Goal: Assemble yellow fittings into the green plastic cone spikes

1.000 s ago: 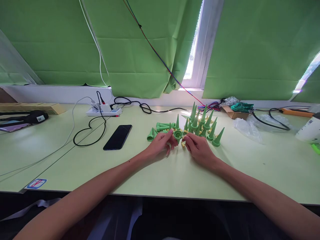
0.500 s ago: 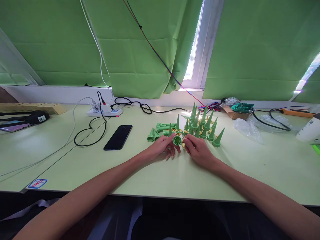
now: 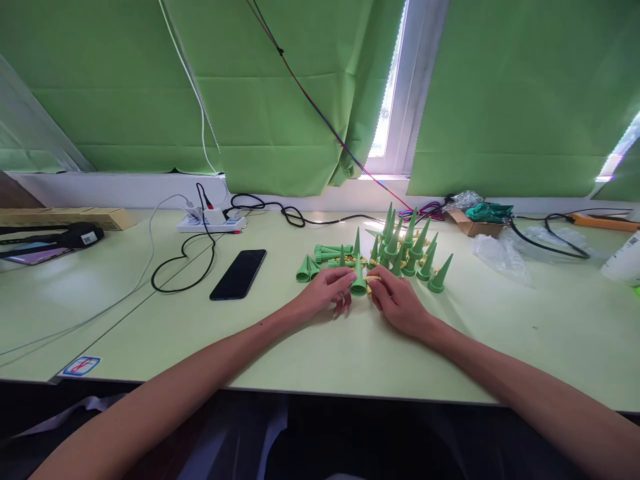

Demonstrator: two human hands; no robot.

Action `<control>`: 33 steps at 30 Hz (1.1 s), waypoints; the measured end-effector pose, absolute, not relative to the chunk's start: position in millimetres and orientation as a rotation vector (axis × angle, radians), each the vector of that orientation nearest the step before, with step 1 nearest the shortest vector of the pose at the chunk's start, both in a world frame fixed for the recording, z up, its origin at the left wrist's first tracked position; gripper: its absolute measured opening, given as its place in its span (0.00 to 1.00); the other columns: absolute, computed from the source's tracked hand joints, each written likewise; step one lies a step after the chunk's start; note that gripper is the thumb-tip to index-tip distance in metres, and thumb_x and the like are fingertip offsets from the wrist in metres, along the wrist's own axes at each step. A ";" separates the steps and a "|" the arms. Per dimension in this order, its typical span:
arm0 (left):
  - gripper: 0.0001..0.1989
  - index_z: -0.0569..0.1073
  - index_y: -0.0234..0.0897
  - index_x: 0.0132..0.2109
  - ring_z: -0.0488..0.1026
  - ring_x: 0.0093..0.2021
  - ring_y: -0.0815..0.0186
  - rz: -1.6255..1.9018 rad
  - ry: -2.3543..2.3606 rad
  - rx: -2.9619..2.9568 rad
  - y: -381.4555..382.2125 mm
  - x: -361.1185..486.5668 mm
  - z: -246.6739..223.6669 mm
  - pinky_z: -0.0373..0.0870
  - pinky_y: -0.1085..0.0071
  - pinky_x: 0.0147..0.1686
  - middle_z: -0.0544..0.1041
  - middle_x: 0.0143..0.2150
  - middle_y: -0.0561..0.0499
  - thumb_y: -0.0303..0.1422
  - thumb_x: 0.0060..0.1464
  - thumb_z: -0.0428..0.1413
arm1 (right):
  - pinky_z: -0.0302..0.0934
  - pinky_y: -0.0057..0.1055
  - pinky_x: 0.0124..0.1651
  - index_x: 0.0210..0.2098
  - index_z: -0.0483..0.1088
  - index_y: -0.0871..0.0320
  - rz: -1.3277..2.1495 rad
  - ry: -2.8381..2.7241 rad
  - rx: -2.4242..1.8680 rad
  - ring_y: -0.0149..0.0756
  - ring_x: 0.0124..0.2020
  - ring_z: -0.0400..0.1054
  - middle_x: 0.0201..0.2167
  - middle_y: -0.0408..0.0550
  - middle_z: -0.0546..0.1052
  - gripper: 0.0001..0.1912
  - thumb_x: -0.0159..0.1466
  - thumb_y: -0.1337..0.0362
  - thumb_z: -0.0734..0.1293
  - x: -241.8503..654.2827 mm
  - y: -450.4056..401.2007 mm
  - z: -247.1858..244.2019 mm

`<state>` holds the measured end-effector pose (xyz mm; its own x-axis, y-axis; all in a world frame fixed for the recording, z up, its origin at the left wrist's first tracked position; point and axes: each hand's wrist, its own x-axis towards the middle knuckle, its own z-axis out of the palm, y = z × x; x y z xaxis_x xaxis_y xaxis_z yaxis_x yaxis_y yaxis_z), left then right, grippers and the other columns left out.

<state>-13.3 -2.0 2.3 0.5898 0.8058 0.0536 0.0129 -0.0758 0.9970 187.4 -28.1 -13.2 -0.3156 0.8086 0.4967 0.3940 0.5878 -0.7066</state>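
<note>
Right now, your left hand (image 3: 324, 292) pinches a green cone (image 3: 359, 283) between thumb and fingers, toward you and left of the standing cones (image 3: 418, 245), long axis roughly upright, base down and tip up. That cone touches your left fingertips, the nearer hand; just right of it, your right hand (image 3: 401, 303) presses its fingers together on what looks like a yellow piece (image 3: 372, 278).
</note>
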 end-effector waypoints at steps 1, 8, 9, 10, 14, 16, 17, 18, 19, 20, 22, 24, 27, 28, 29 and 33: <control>0.20 0.70 0.34 0.41 0.69 0.20 0.71 0.774 0.729 1.525 -2.9 -12.6 2.4 0.64 0.78 0.16 0.69 0.22 0.55 0.49 0.60 0.56 | 0.52 0.28 0.27 0.36 0.62 0.54 0.586 -1.927 -0.969 0.31 0.19 0.57 0.18 0.37 0.65 0.13 0.73 0.56 0.55 187.4 -27.9 -14.0; 0.24 0.68 0.34 0.49 0.69 0.20 0.72 0.901 0.767 1.593 -5.9 -7.6 -0.3 0.63 0.77 0.15 0.71 0.29 0.55 0.48 0.56 0.60 | 0.52 0.29 0.27 0.34 0.61 0.54 0.596 -1.919 -0.988 0.31 0.19 0.57 0.18 0.37 0.65 0.15 0.74 0.55 0.54 187.8 -27.8 -17.6; 0.23 0.69 0.34 0.49 0.69 0.20 0.73 0.912 0.764 1.616 -6.2 -7.3 -0.7 0.63 0.76 0.15 0.71 0.30 0.54 0.48 0.56 0.60 | 0.52 0.29 0.27 0.34 0.61 0.54 0.597 -1.921 -0.988 0.31 0.19 0.57 0.18 0.37 0.65 0.15 0.74 0.55 0.54 187.9 -27.7 -17.9; 0.23 0.69 0.35 0.49 0.68 0.19 0.74 0.918 0.767 1.639 -6.5 -7.0 -0.8 0.63 0.76 0.15 0.72 0.31 0.54 0.48 0.56 0.60 | 0.52 0.29 0.27 0.33 0.61 0.54 0.598 -1.922 -0.990 0.31 0.19 0.56 0.18 0.37 0.64 0.15 0.74 0.55 0.54 187.9 -27.7 -18.3; 0.23 0.71 0.35 0.50 0.67 0.19 0.75 0.930 0.816 1.706 -8.4 -6.8 -0.3 0.64 0.75 0.18 0.73 0.34 0.52 0.47 0.56 0.60 | 0.50 0.30 0.26 0.33 0.60 0.53 0.603 -1.925 -0.998 0.31 0.18 0.55 0.17 0.36 0.63 0.15 0.74 0.55 0.54 187.8 -28.1 -19.2; 0.23 0.72 0.35 0.50 0.67 0.20 0.75 0.943 0.849 1.731 -8.8 -7.2 -0.2 0.64 0.75 0.19 0.74 0.36 0.51 0.47 0.55 0.61 | 0.50 0.30 0.26 0.33 0.60 0.54 0.597 -1.920 -0.997 0.31 0.18 0.55 0.17 0.36 0.63 0.16 0.74 0.54 0.54 187.4 -28.2 -19.4; 0.23 0.72 0.35 0.51 0.67 0.20 0.75 0.946 0.865 1.743 -8.7 -7.5 -0.3 0.64 0.75 0.19 0.74 0.37 0.50 0.47 0.55 0.61 | 0.50 0.30 0.26 0.33 0.60 0.54 0.595 -1.917 -0.996 0.31 0.18 0.55 0.17 0.36 0.63 0.16 0.74 0.54 0.54 187.1 -28.1 -19.5; 0.23 0.72 0.35 0.51 0.67 0.21 0.75 0.946 0.879 1.754 -8.5 -7.8 -0.5 0.64 0.75 0.19 0.74 0.38 0.49 0.47 0.55 0.61 | 0.50 0.30 0.26 0.32 0.60 0.54 0.595 -1.913 -0.997 0.31 0.18 0.55 0.17 0.36 0.63 0.16 0.74 0.54 0.54 186.9 -27.9 -19.8; 0.23 0.72 0.35 0.51 0.67 0.21 0.75 0.944 0.892 1.765 -8.2 -8.2 -0.8 0.64 0.75 0.19 0.74 0.39 0.49 0.47 0.55 0.61 | 0.50 0.30 0.26 0.32 0.60 0.54 0.598 -1.910 -0.999 0.31 0.19 0.55 0.17 0.36 0.63 0.16 0.74 0.55 0.54 186.7 -27.4 -20.0; 0.23 0.72 0.35 0.51 0.67 0.21 0.75 0.944 0.901 1.776 -7.9 -8.5 -1.1 0.64 0.75 0.20 0.74 0.40 0.49 0.46 0.55 0.61 | 0.50 0.30 0.26 0.32 0.60 0.54 0.604 -1.909 -1.002 0.31 0.19 0.55 0.17 0.36 0.63 0.16 0.74 0.55 0.54 186.7 -26.7 -20.4; 0.22 0.72 0.35 0.50 0.67 0.22 0.75 0.947 0.910 1.801 -7.3 -8.9 -1.3 0.63 0.75 0.20 0.74 0.40 0.49 0.46 0.55 0.61 | 0.50 0.30 0.26 0.31 0.59 0.54 0.613 -1.904 -1.007 0.31 0.19 0.54 0.17 0.36 0.62 0.17 0.74 0.55 0.54 186.7 -24.7 -21.4; 0.21 0.73 0.35 0.49 0.66 0.22 0.75 0.950 0.923 1.836 -7.2 -8.9 -0.7 0.63 0.75 0.20 0.73 0.38 0.50 0.45 0.55 0.61 | 0.50 0.30 0.26 0.29 0.57 0.54 0.614 -1.899 -1.013 0.30 0.19 0.54 0.17 0.37 0.62 0.18 0.74 0.54 0.54 186.8 -22.6 -22.4; 0.20 0.72 0.35 0.48 0.64 0.21 0.74 0.945 0.944 1.885 -7.6 -8.3 1.2 0.62 0.75 0.20 0.71 0.30 0.54 0.44 0.55 0.61 | 0.49 0.30 0.26 0.26 0.53 0.53 0.599 -1.904 -1.014 0.30 0.19 0.53 0.16 0.37 0.61 0.20 0.74 0.53 0.54 186.6 -20.0 -23.7; 0.19 0.72 0.35 0.47 0.63 0.21 0.74 0.951 0.948 1.896 -7.7 -8.0 1.7 0.61 0.75 0.20 0.70 0.28 0.55 0.44 0.55 0.61 | 0.49 0.30 0.26 0.26 0.52 0.53 0.589 -1.915 -1.007 0.30 0.19 0.53 0.16 0.37 0.61 0.20 0.74 0.53 0.54 186.3 -19.4 -23.9; 0.18 0.72 0.35 0.46 0.63 0.21 0.74 0.960 0.948 1.906 -7.7 -7.8 2.0 0.61 0.75 0.20 0.69 0.27 0.56 0.44 0.55 0.61 | 0.49 0.30 0.26 0.26 0.52 0.53 0.574 -1.929 -0.996 0.30 0.19 0.52 0.17 0.37 0.60 0.21 0.74 0.53 0.54 186.0 -18.7 -24.0; 0.18 0.72 0.35 0.42 0.64 0.23 0.73 1.030 0.937 1.934 -5.4 -7.3 -0.1 0.61 0.75 0.20 0.68 0.28 0.54 0.46 0.55 0.60 | 0.48 0.31 0.26 0.26 0.52 0.53 0.522 -2.003 -0.935 0.31 0.20 0.50 0.18 0.37 0.59 0.20 0.74 0.53 0.53 183.9 -14.9 -24.1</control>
